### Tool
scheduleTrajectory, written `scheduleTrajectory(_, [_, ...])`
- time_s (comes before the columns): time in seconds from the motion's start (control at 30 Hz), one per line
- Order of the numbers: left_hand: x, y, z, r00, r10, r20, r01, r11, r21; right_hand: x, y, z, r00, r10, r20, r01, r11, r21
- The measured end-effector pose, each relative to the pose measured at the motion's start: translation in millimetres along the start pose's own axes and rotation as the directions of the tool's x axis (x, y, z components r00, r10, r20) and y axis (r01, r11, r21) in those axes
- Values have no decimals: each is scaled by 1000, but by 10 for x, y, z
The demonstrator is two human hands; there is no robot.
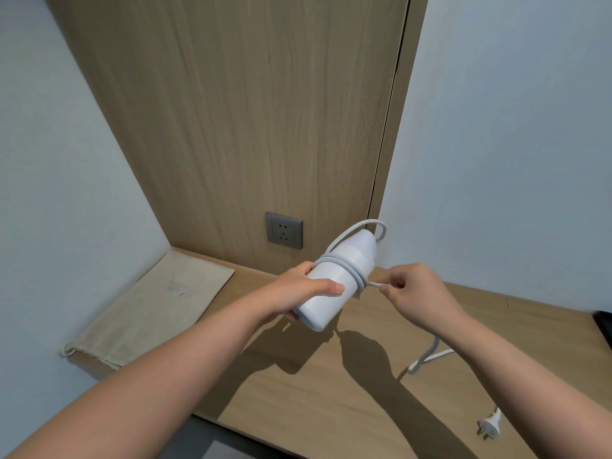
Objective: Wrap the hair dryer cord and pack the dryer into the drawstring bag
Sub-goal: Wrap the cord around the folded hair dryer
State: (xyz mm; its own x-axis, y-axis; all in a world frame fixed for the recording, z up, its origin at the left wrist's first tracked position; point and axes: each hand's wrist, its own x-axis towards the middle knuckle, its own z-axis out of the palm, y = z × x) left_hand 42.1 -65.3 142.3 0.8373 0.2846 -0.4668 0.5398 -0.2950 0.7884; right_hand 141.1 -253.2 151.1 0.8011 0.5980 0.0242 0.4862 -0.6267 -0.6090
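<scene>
Both hands grasp: left the dryer, right its cord; bag lies flat, seemingly empty.

White dryer, tilted above counter, cord looped twice round body; plug loose on wood. Beige bag flat at left.

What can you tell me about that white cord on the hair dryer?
The cord is pale grey-white and looks rubbery. A few turns circle the white hair dryer, held by the left hand; one loop arches past its far end. The right hand pinches the next stretch. The rest trails over the wooden desk to the unplugged plug.
</scene>
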Motion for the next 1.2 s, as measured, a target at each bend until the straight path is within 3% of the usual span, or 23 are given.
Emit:
scheduleTrajectory(0.13, [-6, 44, 51, 998, 30, -60, -25, 996, 87, -83, -155, 77, 987, -142, 80, 153, 975, -160])
scheduleTrajectory(0.27, [-66, 67, 35, 994, 69, -88, -52, 982, 180, -110, -176, 91, 970, -186, 153, 219, 948, -232])
scheduleTrajectory(0.47, [-153, 94, 67, 967, 164, -196, -49, 870, 490, -102, -221, 26, 965, -48, 257, 143, 921, -363])
scheduleTrajectory(0.6, [-159, 60, 143, 958, 210, -194, -43, 776, 629, -143, -214, 31, 937, 1, 350, 175, 865, -470])
scheduleTrajectory(0.8, [-84, 75, 164, 952, 236, -194, -49, 745, 666, -162, -220, -2, 920, -1, 392, 202, 859, -471])
scheduleTrajectory(1.07, [86, 20, 99, 985, 101, -140, -7, 836, 549, -35, -281, 96, 898, 11, 440, 229, 843, -488])
scheduleTrajectory(1.2, [95, -20, 139, 981, 137, -139, -6, 732, 681, 20, -349, 80, 866, 29, 500, 255, 834, -490])
